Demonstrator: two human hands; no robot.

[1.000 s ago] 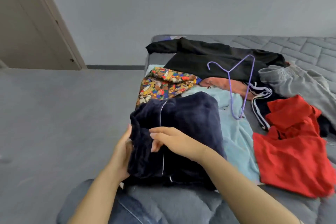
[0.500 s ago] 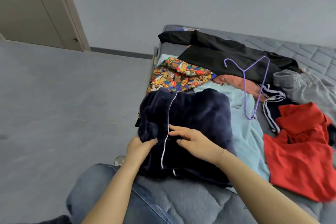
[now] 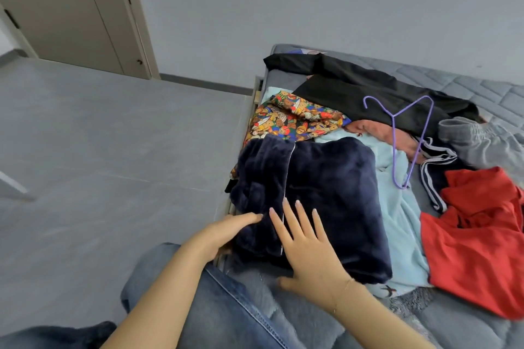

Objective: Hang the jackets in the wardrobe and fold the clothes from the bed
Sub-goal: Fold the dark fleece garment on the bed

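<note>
A folded navy fleece garment (image 3: 326,193) with white piping lies on the bed's near left edge. My right hand (image 3: 309,246) lies flat on its near part with the fingers straight and spread. My left hand (image 3: 226,232) touches its left side with straight fingers. Behind it lie a bear-print cloth (image 3: 295,119), a black jacket (image 3: 354,88) and a purple wire hanger (image 3: 405,136). A light blue garment (image 3: 402,215) spreads under the fleece.
A red garment (image 3: 479,241), grey sweatpants (image 3: 479,142), a dark striped piece (image 3: 436,178) and a pink cloth (image 3: 380,133) cover the grey quilted bed (image 3: 482,91). Grey floor (image 3: 113,164) lies left, with a door (image 3: 71,8) at the back. My denim-clad knee (image 3: 212,297) is below.
Both hands have gone from curled on the fleece's left fold to lying flat on it. The right hand has spread its fingers and slid toward me. The view has shifted left.
</note>
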